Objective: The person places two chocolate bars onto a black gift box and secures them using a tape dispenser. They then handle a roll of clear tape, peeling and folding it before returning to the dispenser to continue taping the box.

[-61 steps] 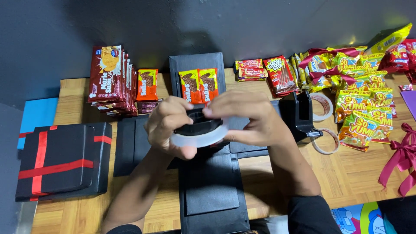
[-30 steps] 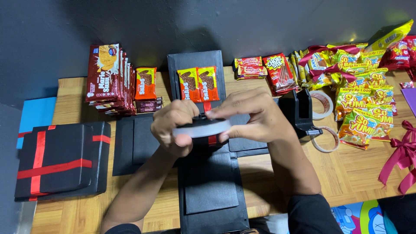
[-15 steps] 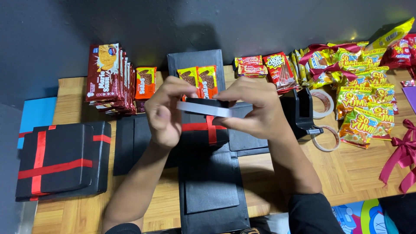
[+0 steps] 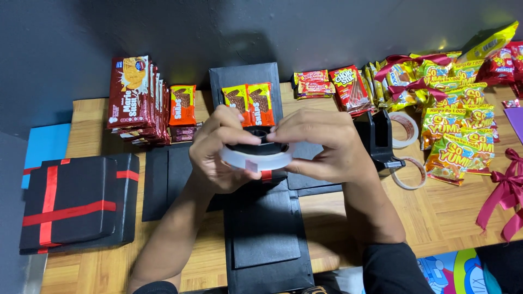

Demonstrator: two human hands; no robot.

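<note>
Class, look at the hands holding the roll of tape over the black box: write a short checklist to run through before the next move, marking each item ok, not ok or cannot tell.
1. Both hands grip the tape roll: left hand and right hand on it. Ok.
2. Loose tape end found: cannot tell.
3. Roll is over the black box: ok.
4. Red ribbon visible under the roll: ok.
5. Tape dispenser beside the right hand: ok.
6. Snack packets lying on the box panel behind: ok.

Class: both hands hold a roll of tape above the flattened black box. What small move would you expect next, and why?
Probably peeling the tape's end free. Both hands, left hand and right hand, grip the tape roll by its rim, above the red ribbon on the black box, and no strip is pulled out.
</note>
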